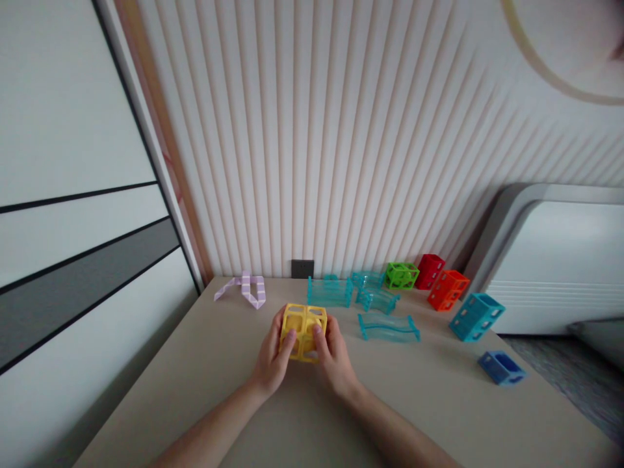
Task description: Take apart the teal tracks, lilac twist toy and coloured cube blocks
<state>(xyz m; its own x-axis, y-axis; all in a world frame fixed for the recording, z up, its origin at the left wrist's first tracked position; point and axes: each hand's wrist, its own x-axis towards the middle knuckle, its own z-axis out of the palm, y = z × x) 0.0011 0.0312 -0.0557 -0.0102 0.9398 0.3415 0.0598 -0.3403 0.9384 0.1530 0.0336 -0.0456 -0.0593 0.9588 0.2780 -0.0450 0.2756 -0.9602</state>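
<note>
A: So, where does the yellow lattice cube sit?

B: Just below the middle of the frame, on the beige table, held between both hands. The left hand wraps its left side, thumb pressed on the near face; the right hand clasps the right side the same way. Both are closed on it, fingers curled round the far faces.

A: Is it resting on the table or lifted?

B: That cannot be told; its lower edge is hidden by the thumbs.

A: And around it?

B: Just above and right of the cube lies a group of clear teal track pieces, with one wavy teal piece lower right of them. Further right along the wall stand a green lattice cube, a red block and an orange block. A teal lattice block sits right of centre, and a blue block lies nearer the lower right. Up left of the cube, a lilac folding snake toy lies by the ribbed wall, with a dark wall socket beside it.
</note>
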